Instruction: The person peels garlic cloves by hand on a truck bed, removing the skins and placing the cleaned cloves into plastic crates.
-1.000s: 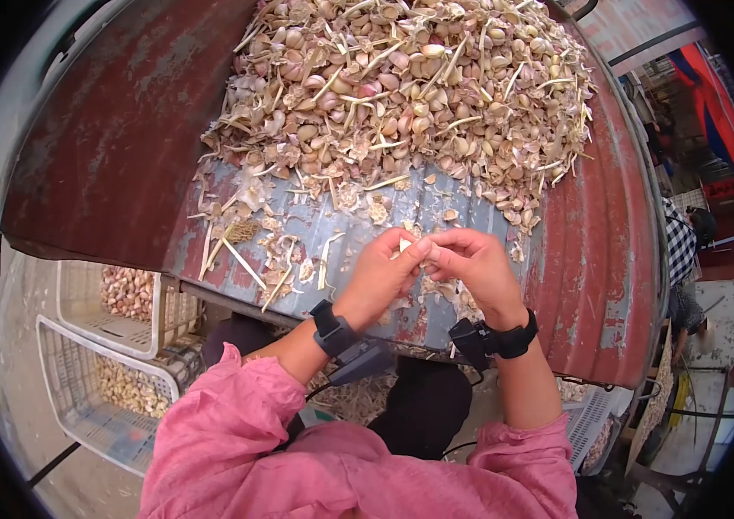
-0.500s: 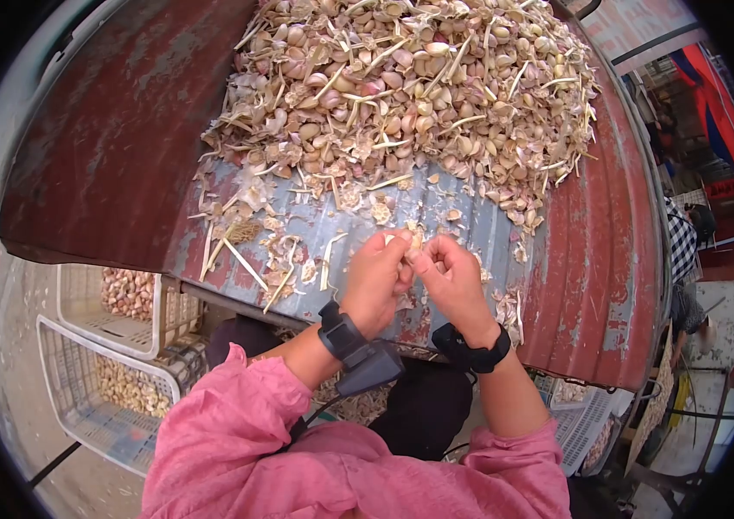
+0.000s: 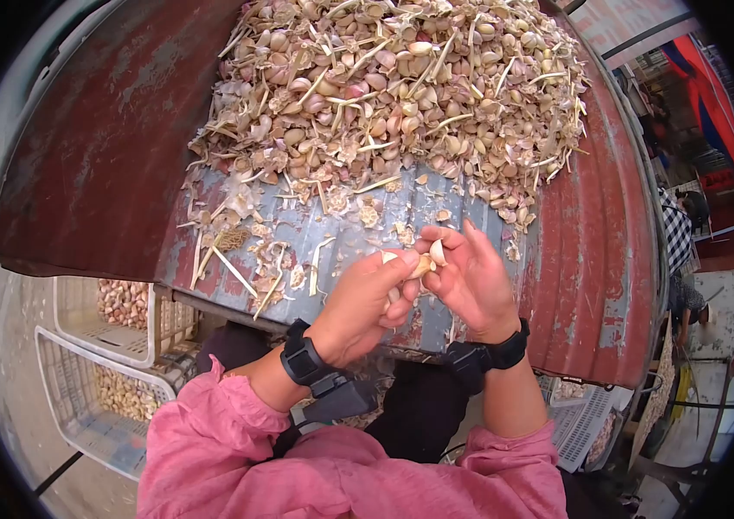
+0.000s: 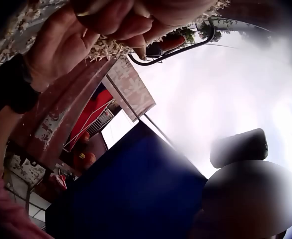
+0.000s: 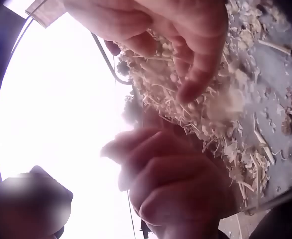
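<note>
Over the front of a metal sheet (image 3: 349, 251), my left hand (image 3: 354, 303) pinches a tan garlic clove (image 3: 424, 265) between thumb and finger. A paler clove (image 3: 389, 257) shows by its thumb, and its other fingers curl over more pale pieces. Facing it, my right hand (image 3: 481, 290) is turned palm up with its thumb spread, and a white-pink clove (image 3: 438, 252) lies against its loosely bent fingers. In the right wrist view the right hand (image 5: 186, 35) hangs above the curled left hand (image 5: 176, 184). A garlic pile (image 3: 401, 95) lies beyond both hands.
Dry stems and skins (image 3: 237, 268) litter the sheet left of my hands. Below left stand two plastic crates, one with pinkish cloves (image 3: 122, 303), the other with paler ones (image 3: 123, 391). Another crate (image 3: 587, 424) sits lower right. A person in a checked top (image 3: 676, 227) is at far right.
My hands worked close together at the garlic before; now the right hand has turned palm up and opened out, showing separate cloves. The left hand stays curled around garlic.
</note>
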The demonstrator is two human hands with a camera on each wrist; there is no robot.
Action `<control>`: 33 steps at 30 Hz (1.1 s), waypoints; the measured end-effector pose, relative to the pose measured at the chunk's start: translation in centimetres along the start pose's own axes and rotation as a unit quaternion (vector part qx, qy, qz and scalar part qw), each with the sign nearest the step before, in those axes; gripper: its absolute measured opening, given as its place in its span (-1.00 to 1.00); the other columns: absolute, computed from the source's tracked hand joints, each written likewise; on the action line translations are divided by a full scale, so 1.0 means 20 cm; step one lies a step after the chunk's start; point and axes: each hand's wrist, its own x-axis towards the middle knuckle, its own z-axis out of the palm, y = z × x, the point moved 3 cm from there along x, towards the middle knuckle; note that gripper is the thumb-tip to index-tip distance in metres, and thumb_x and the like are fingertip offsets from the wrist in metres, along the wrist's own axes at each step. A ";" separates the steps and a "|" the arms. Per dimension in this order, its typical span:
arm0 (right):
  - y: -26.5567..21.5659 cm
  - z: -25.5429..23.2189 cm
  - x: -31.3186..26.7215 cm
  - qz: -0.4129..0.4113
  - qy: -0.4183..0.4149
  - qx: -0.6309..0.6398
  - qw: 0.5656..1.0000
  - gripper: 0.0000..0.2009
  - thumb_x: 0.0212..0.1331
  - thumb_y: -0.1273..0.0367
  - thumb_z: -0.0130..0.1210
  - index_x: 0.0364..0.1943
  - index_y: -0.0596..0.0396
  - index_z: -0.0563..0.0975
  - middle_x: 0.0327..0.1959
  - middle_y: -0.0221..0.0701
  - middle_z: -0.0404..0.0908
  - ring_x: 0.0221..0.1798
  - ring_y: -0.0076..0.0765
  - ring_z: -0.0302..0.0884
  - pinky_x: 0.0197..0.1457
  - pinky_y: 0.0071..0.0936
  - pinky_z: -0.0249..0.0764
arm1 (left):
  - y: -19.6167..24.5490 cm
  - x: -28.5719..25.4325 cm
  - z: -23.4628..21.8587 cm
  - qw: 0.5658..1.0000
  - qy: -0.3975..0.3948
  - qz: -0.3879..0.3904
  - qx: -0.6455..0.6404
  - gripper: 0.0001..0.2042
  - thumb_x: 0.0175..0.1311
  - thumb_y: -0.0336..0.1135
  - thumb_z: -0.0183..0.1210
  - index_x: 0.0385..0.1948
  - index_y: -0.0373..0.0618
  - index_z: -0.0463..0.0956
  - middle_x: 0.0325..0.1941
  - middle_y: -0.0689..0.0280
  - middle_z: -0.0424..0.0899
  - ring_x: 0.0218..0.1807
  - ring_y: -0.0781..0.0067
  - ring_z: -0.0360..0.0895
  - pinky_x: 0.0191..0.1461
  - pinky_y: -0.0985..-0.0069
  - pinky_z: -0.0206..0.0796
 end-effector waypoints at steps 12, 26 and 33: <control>-0.04 0.00 -0.12 -0.076 0.055 -0.056 0.994 -0.86 0.17 0.46 -0.18 -0.22 0.19 0.34 -0.13 -0.12 0.42 -0.29 -0.45 0.46 -0.31 -0.63 0.41 | -0.02 -0.64 0.49 0.890 -0.418 -0.082 -0.160 -0.87 0.11 -0.41 0.09 -0.38 -0.29 0.46 -0.44 0.33 0.54 -0.41 0.62 0.44 -0.41 0.68 0.26; -0.02 0.06 -0.19 -0.126 0.098 -0.165 0.973 -0.82 0.13 0.49 -0.13 -0.19 0.25 0.38 -0.24 -0.27 0.46 -0.45 -0.60 0.39 -0.41 -0.67 0.35 | 0.01 -0.61 0.48 0.829 -0.495 -0.220 -0.142 -0.80 0.08 -0.41 0.12 -0.30 -0.33 0.47 -0.41 0.29 0.55 -0.42 0.62 0.46 -0.41 0.73 0.29; -0.05 0.12 -0.22 -0.177 0.117 -0.221 0.952 -0.80 0.11 0.50 -0.12 -0.18 0.27 0.39 -0.26 -0.28 0.46 -0.38 -0.55 0.41 -0.34 -0.61 0.39 | 0.01 -0.56 0.45 0.850 -0.495 -0.141 -0.111 -0.83 0.11 -0.44 0.08 -0.31 -0.34 0.44 -0.39 0.27 0.53 -0.37 0.62 0.46 -0.33 0.71 0.31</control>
